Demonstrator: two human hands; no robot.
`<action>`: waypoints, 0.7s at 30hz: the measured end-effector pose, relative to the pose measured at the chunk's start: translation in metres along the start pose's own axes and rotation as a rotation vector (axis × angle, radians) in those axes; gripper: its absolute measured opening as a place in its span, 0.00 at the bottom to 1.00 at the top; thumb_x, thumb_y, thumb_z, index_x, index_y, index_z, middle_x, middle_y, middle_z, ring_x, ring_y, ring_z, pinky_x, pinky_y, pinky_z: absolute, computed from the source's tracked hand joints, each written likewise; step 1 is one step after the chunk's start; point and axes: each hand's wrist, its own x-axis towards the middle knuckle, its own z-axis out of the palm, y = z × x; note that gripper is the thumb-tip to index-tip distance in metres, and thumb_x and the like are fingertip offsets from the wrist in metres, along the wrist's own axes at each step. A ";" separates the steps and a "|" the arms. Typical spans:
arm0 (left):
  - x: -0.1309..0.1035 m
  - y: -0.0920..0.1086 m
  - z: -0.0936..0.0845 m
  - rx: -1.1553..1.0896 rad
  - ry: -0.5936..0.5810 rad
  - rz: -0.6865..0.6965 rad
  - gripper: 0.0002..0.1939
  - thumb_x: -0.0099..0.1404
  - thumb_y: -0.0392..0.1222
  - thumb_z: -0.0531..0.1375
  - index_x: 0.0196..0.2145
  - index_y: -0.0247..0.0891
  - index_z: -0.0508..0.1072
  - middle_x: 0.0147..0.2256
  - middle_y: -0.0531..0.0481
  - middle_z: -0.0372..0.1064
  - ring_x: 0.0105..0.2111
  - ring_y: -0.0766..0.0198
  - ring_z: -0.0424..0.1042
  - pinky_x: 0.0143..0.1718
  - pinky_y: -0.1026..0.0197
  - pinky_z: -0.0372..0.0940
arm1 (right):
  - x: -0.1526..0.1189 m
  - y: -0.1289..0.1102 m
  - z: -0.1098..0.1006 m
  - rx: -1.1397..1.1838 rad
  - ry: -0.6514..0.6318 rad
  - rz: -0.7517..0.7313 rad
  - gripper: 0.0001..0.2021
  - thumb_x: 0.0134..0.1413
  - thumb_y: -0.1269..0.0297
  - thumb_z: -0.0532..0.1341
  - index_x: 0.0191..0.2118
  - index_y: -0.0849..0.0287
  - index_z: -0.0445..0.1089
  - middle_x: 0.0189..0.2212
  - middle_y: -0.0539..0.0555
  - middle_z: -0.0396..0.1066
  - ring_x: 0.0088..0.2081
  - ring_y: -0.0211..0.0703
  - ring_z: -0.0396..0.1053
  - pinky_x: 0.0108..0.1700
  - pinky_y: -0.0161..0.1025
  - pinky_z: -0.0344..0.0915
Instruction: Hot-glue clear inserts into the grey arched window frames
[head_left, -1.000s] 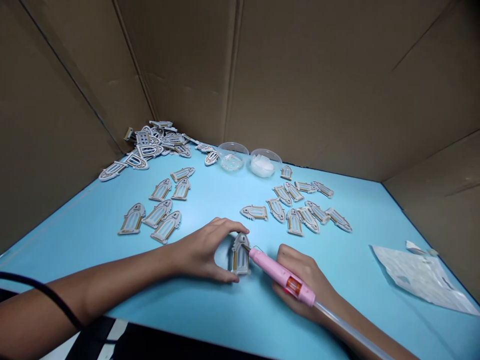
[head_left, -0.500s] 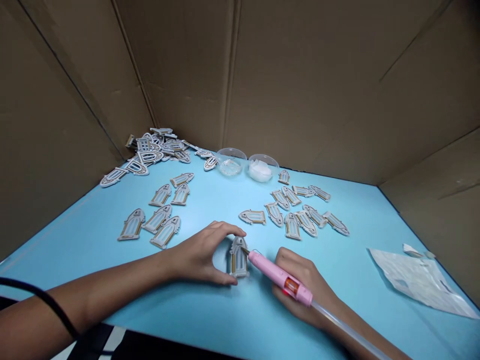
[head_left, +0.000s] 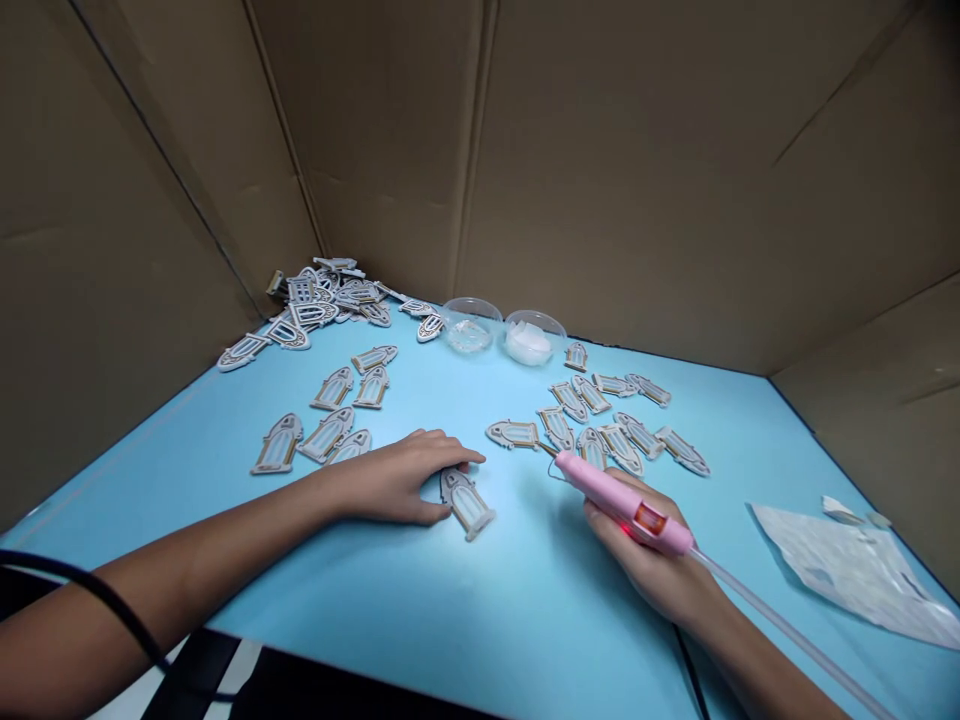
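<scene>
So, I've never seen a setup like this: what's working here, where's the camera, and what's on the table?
No machine: a person's bare hands do the gripping. One camera, worn on the head, looks forward and down. The right grip holds a pink glue gun with a clear stick at its back. The left grip is open around an arched window-like piece; I can't tell whether it touches. More such pieces are spread over the blue table, with a pile at far left, two clear bowls behind, and cardboard walls around.
</scene>
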 end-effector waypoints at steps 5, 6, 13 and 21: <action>-0.002 0.010 -0.007 0.117 -0.032 -0.090 0.34 0.58 0.50 0.73 0.59 0.41 0.73 0.49 0.44 0.71 0.53 0.45 0.68 0.54 0.52 0.62 | 0.000 -0.003 0.001 0.018 0.010 0.032 0.07 0.60 0.61 0.61 0.31 0.55 0.70 0.28 0.51 0.68 0.28 0.42 0.68 0.29 0.37 0.64; -0.004 0.012 -0.009 0.111 -0.050 -0.091 0.30 0.59 0.46 0.72 0.58 0.42 0.73 0.49 0.45 0.71 0.53 0.47 0.68 0.53 0.54 0.62 | 0.001 -0.005 0.001 0.019 0.009 0.025 0.09 0.60 0.61 0.61 0.29 0.55 0.67 0.26 0.50 0.66 0.26 0.40 0.66 0.27 0.37 0.63; -0.008 0.014 -0.007 0.157 -0.013 -0.168 0.36 0.48 0.52 0.79 0.47 0.38 0.68 0.48 0.43 0.69 0.49 0.46 0.69 0.49 0.53 0.63 | 0.004 -0.008 0.000 -0.016 -0.022 -0.048 0.14 0.62 0.63 0.58 0.26 0.55 0.57 0.23 0.47 0.58 0.23 0.37 0.59 0.24 0.35 0.58; -0.005 0.006 0.008 -0.054 0.032 -0.032 0.43 0.53 0.41 0.78 0.59 0.42 0.60 0.58 0.42 0.66 0.59 0.48 0.66 0.60 0.51 0.62 | -0.001 -0.009 0.015 -0.081 -0.133 -0.304 0.12 0.63 0.70 0.56 0.28 0.56 0.55 0.24 0.47 0.61 0.24 0.34 0.62 0.26 0.32 0.58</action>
